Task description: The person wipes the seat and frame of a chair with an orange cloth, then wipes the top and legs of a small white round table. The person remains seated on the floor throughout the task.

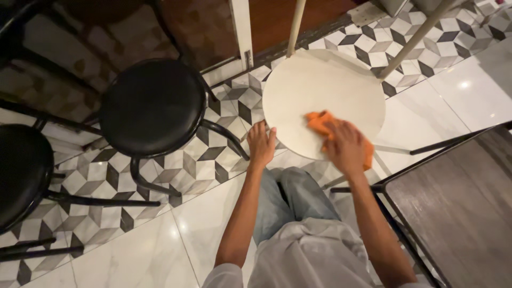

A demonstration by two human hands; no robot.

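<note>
A round cream stool seat point(320, 90) stands low in front of me on pale legs. My left hand point(261, 145) grips its near left rim, fingers curled over the edge. My right hand point(345, 146) lies flat on an orange cloth point(320, 122), pressing it against the seat's near right part. Part of the cloth pokes out past my fingers and under my palm. My knees in blue jeans are below the seat.
A black round padded stool point(152, 106) on black metal legs stands to the left, another black stool point(21, 170) at the far left. A dark wooden table point(458, 208) with a black frame is at the right. The floor has patterned and white tiles.
</note>
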